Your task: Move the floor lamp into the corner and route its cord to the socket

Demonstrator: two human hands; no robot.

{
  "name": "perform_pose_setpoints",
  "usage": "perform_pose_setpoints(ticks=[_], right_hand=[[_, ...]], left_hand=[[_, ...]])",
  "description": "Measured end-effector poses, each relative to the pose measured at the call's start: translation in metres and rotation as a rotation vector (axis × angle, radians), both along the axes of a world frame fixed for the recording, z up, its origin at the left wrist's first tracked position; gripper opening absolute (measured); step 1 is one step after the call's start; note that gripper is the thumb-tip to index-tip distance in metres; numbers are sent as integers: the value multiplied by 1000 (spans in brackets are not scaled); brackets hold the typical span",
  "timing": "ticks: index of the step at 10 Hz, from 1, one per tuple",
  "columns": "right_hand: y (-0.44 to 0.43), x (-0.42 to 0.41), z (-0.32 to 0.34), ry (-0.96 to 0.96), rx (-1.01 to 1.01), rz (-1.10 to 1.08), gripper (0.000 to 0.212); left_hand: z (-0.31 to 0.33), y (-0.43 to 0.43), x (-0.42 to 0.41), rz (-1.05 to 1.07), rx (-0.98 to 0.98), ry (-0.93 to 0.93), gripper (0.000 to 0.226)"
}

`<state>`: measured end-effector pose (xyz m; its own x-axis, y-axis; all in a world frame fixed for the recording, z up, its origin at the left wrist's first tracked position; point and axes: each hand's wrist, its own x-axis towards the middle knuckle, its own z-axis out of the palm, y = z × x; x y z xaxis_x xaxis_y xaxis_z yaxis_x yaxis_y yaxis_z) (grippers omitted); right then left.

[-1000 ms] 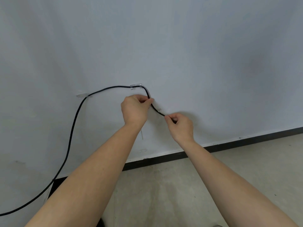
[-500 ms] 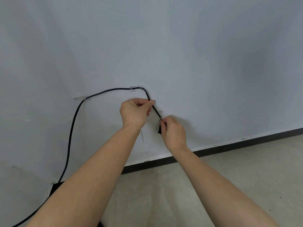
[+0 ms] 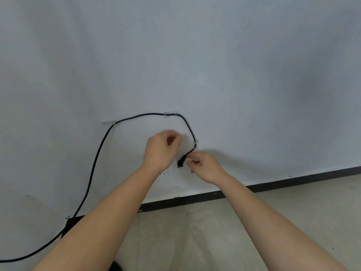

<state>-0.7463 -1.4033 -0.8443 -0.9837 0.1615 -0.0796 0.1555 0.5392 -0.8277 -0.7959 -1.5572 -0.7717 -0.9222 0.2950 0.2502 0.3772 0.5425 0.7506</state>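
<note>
At the far left the black cord (image 3: 91, 173) comes in low from the edge of the view and climbs up the grey wall (image 3: 234, 65). The lamp itself is not in view. The cord passes a dark patch (image 3: 71, 223) at the foot of the wall, which I cannot identify. Higher up it goes through a clear clip (image 3: 108, 122) stuck on the wall, then runs almost level to a second clear clip (image 3: 170, 113). These clips seem to be there to keep the cord flat against the wall and off the floor.

After the second clip the cord bends down to a third small clip (image 3: 195, 142). The left hand (image 3: 160, 148) is just left of this stretch, with thumb and fingers curled loosely together. It looks apart from the cord and pinches nothing that I can see.

Below the third clip the cord ends in a black plug (image 3: 180, 162), which hangs close to the wall between the two hands. A pale plate behind it is probably the socket (image 3: 173, 169), but it is too faint to be sure, and I cannot tell if the plug is already pushed in.

The right hand (image 3: 205, 167) is just right of the plug, fingers half bent and thumb near the cord's end; whether it touches the cord I cannot tell. Further right, only the dark baseboard (image 3: 293, 179) and the bare floor (image 3: 293, 212) are seen, and nothing stands in the way.
</note>
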Motion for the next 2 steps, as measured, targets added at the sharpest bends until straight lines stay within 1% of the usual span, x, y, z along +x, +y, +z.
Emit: perform_pose_setpoints(ticks=[1, 2], right_hand=[[10, 2, 10, -287, 395, 212, 45], [10, 13, 11, -370, 755, 365, 44]], left_hand=[[-33, -34, 13, 9, -231, 248, 22], [-62, -53, 28, -53, -593, 173, 41]])
